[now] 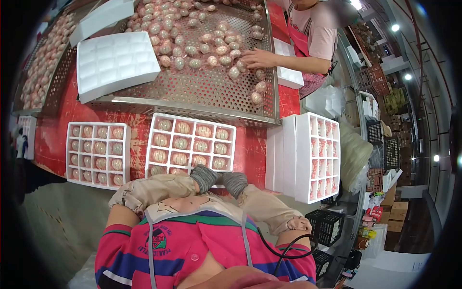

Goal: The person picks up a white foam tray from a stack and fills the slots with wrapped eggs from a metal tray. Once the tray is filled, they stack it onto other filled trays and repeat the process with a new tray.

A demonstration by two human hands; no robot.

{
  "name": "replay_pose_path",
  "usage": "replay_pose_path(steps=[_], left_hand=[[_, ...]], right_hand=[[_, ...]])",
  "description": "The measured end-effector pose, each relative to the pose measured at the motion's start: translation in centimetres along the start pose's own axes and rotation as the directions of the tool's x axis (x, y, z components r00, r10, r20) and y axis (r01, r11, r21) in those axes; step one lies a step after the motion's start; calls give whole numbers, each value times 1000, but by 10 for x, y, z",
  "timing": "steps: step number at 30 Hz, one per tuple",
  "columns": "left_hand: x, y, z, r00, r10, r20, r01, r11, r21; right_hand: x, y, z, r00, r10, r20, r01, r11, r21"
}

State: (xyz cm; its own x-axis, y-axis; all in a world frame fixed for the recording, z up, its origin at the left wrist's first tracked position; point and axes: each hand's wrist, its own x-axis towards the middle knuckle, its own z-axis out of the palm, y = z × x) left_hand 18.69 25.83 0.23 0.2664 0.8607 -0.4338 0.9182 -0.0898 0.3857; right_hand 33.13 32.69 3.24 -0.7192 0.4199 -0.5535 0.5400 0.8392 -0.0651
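My left hand (204, 178), in a grey knit glove, is at the front edge of a white foam tray (233, 144) on the red table. Close beside it is my right hand (234, 184), in a matching grey glove, near the tray's lower right corner. The fingers of both hands are hidden, and I cannot tell whether they hold anything. In the tray's square compartments sit striped, egg-shaped pieces (200, 146) in clear wrap, pinkish and pale green. The front row is partly covered by my left hand and sleeve.
Left of my tray lies another filled foam tray (127, 154); stacked white trays (280, 159) stand at right. A perforated metal bin (192, 94) holds many loose pieces, with an upturned foam tray (118, 65) at its corner. Across it, a co-worker's hand (260, 59) reaches into the pieces.
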Motion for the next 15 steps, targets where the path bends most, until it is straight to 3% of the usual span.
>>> replay_pose_path(steps=[2, 5, 6, 8, 9, 10, 11, 12, 13, 14, 15], left_hand=[[3, -4, 11, 999, -2, 37, 3, 1000, -17], [-17, -5, -28, 997, 71, 30, -68, 994, -86], [-22, -9, -36, 998, 58, 26, -56, 994, -97], [-34, -20, -42, 983, 134, -122, -155, 970, -187], [-44, -34, -31, 875, 102, -473, -194, 970, -150], [-51, -51, -24, 831, 27, -555, -143, 975, -167], [-71, -59, -35, 640, -87, -763, -123, 969, -214], [-75, -81, -15, 469, -109, -876, 0, 992, -123], [-104, -81, -31, 459, -240, -855, 177, 968, -177], [-111, -93, -23, 388, -348, -853, 188, 937, -296], [-120, -105, -18, 376, -374, -848, 230, 924, -306]], right_hand=[[-8, -2, -8, 999, -33, 17, 33, 999, 7], [-2, 1, -3, 998, 38, 49, -36, 999, -41], [-4, -4, -21, 991, 58, 122, -63, 997, 35], [-6, -1, -25, 978, 54, 199, -76, 992, 104], [-11, 8, -13, 1000, 25, -15, -22, 981, 193], [-13, 16, -1, 973, 18, -229, 47, 961, 273], [-12, 19, 7, 924, 104, -369, 27, 942, 333], [-10, 23, 12, 927, 95, -363, 36, 941, 336], [-7, 27, 17, 878, 237, -416, 20, 850, 527], [-4, 31, 23, 818, 384, -428, 25, 720, 694], [2, 35, 33, 746, 414, -522, 81, 722, 688]])
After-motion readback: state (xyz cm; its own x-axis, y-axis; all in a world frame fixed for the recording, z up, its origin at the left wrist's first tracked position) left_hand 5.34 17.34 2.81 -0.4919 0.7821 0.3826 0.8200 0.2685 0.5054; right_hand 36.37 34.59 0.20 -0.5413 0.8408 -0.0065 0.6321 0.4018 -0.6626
